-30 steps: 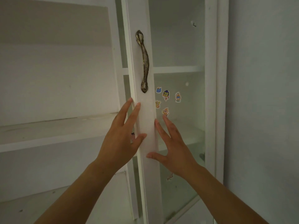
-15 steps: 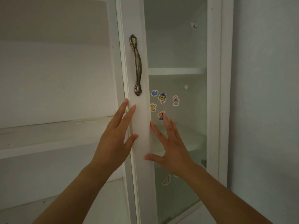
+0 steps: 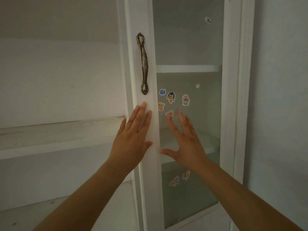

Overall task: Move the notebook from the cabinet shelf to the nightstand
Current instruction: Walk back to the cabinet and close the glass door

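Note:
A white cabinet door [image 3: 146, 22] with a glass pane [image 3: 188, 39] stands in front of me. My left hand [image 3: 133, 139] lies flat with straight fingers on the door's white stile, just below the bronze handle [image 3: 143, 64]. My right hand [image 3: 186, 142] is spread flat against the glass beside it. Left of the door, a bare white shelf [image 3: 55, 139] of the cabinet shows. No notebook or nightstand is in view.
Several cartoon stickers [image 3: 170, 97] are stuck on the glass. Behind the pane are white inner shelves [image 3: 186, 68]. A grey-white wall [image 3: 283, 97] borders the cabinet on the right.
The door has swung to the left towards the cabinet frame under both flat hands, narrowing the gap at its left edge. My left hand has slid further onto the stile.

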Available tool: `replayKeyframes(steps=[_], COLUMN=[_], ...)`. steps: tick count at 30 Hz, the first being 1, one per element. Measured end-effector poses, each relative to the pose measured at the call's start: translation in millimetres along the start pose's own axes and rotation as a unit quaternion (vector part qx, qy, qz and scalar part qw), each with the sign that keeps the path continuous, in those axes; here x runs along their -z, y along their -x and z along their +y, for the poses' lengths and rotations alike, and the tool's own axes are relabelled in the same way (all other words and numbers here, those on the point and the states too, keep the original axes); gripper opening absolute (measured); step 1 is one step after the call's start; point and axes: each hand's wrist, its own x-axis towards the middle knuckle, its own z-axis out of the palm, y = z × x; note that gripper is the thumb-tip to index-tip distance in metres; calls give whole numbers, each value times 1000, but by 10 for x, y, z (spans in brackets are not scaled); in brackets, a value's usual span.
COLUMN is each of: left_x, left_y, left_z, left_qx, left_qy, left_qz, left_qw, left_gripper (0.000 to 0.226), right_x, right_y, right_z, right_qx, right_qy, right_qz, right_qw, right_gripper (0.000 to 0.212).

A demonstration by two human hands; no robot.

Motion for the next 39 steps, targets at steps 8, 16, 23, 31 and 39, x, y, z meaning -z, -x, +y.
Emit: replayKeyframes(steps=[8, 16, 23, 31, 39], left_x=[-77, -88, -55, -89, -57], left_y=[-25, -25, -63, -144, -140], left_z=[-51, -69, 123, 333, 308], left_qx=[-8, -18, -2, 45, 51], left_qy=[-35, -71, -105, -177, -197], left_qz=[13, 13, 16, -21, -52], left_qw=[999, 997, 994, 983, 978], left_gripper=[100, 95, 100, 114, 126], right_x=[11, -46, 78, 97, 47], right_y=[-111, -105, -109, -144, -162], right_z=[128, 166, 297, 444, 490], right_qx=[10, 5, 40, 66, 77], right_qy=[21, 49, 66, 61, 42], right_qz=[-20, -5, -24, -16, -11], right_qw=[1000, 999, 997, 996, 996], right_gripper=[116, 112, 114, 114, 115])
